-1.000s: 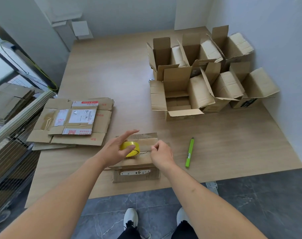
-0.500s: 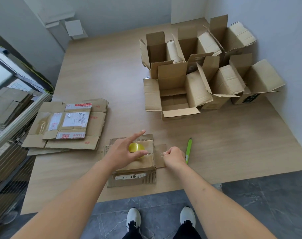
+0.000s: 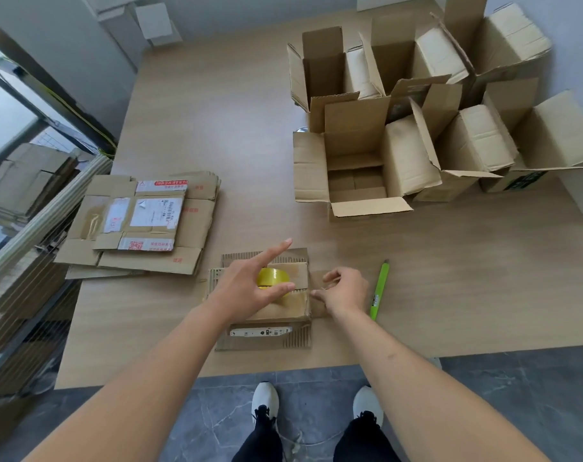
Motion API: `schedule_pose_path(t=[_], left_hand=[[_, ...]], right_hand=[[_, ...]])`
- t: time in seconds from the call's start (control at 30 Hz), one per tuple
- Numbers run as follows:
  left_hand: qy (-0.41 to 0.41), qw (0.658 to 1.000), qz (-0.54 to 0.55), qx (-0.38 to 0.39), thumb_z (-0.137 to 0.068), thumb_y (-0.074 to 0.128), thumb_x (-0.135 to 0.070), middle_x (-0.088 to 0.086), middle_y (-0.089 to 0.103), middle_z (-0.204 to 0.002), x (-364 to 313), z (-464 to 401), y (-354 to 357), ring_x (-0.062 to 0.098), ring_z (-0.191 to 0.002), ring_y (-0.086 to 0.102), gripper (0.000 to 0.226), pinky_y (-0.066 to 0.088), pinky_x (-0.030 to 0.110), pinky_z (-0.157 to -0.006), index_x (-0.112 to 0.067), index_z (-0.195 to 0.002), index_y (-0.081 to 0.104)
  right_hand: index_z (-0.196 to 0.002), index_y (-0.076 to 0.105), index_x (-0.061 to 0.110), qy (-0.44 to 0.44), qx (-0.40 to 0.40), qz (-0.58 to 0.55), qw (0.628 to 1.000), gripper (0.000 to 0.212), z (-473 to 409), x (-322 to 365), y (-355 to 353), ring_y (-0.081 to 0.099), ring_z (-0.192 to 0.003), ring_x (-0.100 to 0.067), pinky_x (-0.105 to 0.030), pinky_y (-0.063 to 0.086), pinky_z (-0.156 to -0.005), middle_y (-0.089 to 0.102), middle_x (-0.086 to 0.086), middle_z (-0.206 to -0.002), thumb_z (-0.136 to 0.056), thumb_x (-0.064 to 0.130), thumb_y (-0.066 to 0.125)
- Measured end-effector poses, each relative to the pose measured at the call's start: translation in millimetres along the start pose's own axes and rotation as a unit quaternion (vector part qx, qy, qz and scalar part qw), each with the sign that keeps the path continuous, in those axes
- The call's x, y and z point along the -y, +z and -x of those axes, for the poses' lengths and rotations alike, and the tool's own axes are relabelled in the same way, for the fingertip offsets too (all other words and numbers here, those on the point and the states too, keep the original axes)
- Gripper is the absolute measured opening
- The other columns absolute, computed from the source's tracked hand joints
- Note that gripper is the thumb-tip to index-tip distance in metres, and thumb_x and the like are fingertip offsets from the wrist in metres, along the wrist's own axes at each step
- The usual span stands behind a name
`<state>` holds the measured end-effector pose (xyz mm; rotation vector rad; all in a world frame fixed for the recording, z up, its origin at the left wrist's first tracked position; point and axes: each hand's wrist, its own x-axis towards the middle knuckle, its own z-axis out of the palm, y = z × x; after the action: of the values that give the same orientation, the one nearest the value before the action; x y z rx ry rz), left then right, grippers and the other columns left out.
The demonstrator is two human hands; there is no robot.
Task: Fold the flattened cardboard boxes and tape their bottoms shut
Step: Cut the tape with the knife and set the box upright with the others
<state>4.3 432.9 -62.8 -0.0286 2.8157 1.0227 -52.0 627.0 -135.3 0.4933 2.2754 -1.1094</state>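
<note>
A small cardboard box (image 3: 281, 311) stands bottom up near the table's front edge, its flaps closed. On it sits a yellow tape roll (image 3: 272, 277), which my left hand (image 3: 246, 288) holds between thumb and fingers, with the index finger pointing straight out. My right hand (image 3: 347, 290) is at the box's right edge and pinches the end of a clear tape strip pulled from the roll. A stack of flattened boxes (image 3: 143, 225) with shipping labels lies to the left.
Several folded open boxes (image 3: 356, 168) crowd the table's back right, against the wall. A green utility knife (image 3: 380, 290) lies just right of my right hand. Shelving with more flat cardboard (image 3: 26, 181) stands left of the wooden table (image 3: 223, 121).
My right hand has moved right, away from the roll to the box's right edge, drawing tape out. My left hand has stayed on the roll.
</note>
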Motion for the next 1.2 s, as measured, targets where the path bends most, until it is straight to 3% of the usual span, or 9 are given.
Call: schedule_pose_path(t=[0.13,0.23,0.4,0.5,0.57,0.67,0.8,1.03,1.2], left_hand=[[0.005,1.0,0.013,0.001,-0.085,0.08,-0.055,-0.019,0.06,-0.146,1.8,-0.1,-0.1,0.005,-0.132,0.057,0.081,0.043,0.02,-0.105,-0.059,-0.153,0.035],[0.011,1.0,0.019,0.013,-0.085,0.078,-0.057,-0.019,0.059,-0.147,2.7,1.3,-0.3,0.006,-0.13,0.059,0.08,0.047,0.027,-0.109,-0.06,-0.153,0.034],[0.021,0.999,-0.013,0.023,-0.091,0.073,-0.055,-0.014,0.073,-0.123,-2.5,2.3,-4.1,0.001,-0.085,0.06,0.074,0.04,0.006,-0.08,-0.057,-0.154,0.034],[0.028,0.995,0.05,0.083,-0.098,0.06,-0.035,0.002,0.074,-0.087,-3.1,4.8,-12.4,0.02,-0.066,0.057,0.064,0.051,0.032,-0.072,-0.06,-0.151,0.035],[0.021,0.985,0.113,0.125,-0.095,0.053,-0.024,0.005,0.071,-0.078,1.0,5.7,-22.5,0.029,-0.067,0.057,0.066,0.053,0.04,-0.072,-0.06,-0.148,0.04],[0.0,0.971,0.169,0.167,-0.101,0.054,-0.013,-0.003,0.06,-0.064,13.1,5.5,-40.2,0.016,-0.062,0.052,0.064,0.049,0.027,-0.068,-0.059,-0.145,0.046],[-0.03,0.975,0.142,0.167,-0.101,0.065,-0.021,-0.014,0.066,-0.062,25.5,9.6,-60.1,0.011,-0.057,0.058,0.057,0.053,0.028,-0.065,-0.058,-0.142,0.051],[-0.106,0.948,0.19,0.234,-0.103,0.056,-0.02,0.008,0.07,-0.069,58.0,23.0,-106.2,0.025,-0.062,0.056,0.054,0.05,0.035,-0.058,-0.059,-0.14,0.052],[-0.132,0.954,0.135,0.232,-0.1,0.069,-0.032,0.009,0.063,-0.061,88.5,33.6,-124.8,0.02,-0.054,0.05,0.061,0.048,0.03,-0.054,-0.052,-0.152,0.042]], right_hand=[[-0.076,0.081,0.027,-0.069,0.001,0.005,0.998,0.009,22.2,0.4,3.2,0.068,-0.081,-0.011,-0.022,0.051,-0.075,0.076,0.01,-0.078,-0.08,0.02,0.077],[-0.056,0.069,0.027,-0.034,0.003,-0.064,0.997,0.032,35.9,-1.4,10.7,0.059,-0.067,-0.017,-0.03,0.046,-0.066,0.06,0.012,-0.052,-0.087,0.035,0.066],[-0.082,0.082,0.027,-0.011,-0.038,-0.094,0.995,0.025,48.0,5.1,19.7,0.068,-0.082,-0.015,-0.028,0.052,-0.076,0.075,0.011,-0.077,-0.088,0.05,0.073],[-0.082,0.082,0.028,0.038,-0.087,-0.118,0.988,0.018,53.3,12.8,29.1,0.07,-0.08,-0.022,-0.035,0.059,-0.075,0.075,0.009,-0.075,-0.083,0.046,0.079],[-0.083,0.081,0.027,0.054,-0.114,-0.122,0.984,0.016,55.2,17.3,33.6,0.068,-0.08,-0.026,-0.035,0.057,-0.072,0.076,0.003,-0.077,-0.086,0.043,0.078],[-0.089,0.081,0.022,0.079,-0.129,-0.091,0.984,0.017,55.3,21.8,35.8,0.06,-0.082,-0.028,-0.027,0.042,-0.071,0.075,-0.006,-0.089,-0.094,0.036,0.072],[-0.07,0.07,0.022,0.104,-0.148,-0.077,0.98,0.029,54.6,25.9,37.7,0.057,-0.081,-0.031,-0.029,0.04,-0.07,0.072,-0.009,-0.088,-0.096,0.034,0.07],[-0.088,0.08,0.022,0.089,-0.164,-0.054,0.981,0.016,59.4,34.3,44.9,0.055,-0.083,-0.031,-0.03,0.041,-0.072,0.072,-0.011,-0.094,-0.096,0.033,0.071],[-0.093,0.081,0.022,0.087,-0.17,-0.037,0.981,0.015,63.0,41.6,47.4,0.054,-0.083,-0.03,-0.029,0.041,-0.073,0.075,-0.012,-0.1,-0.095,0.034,0.071]])
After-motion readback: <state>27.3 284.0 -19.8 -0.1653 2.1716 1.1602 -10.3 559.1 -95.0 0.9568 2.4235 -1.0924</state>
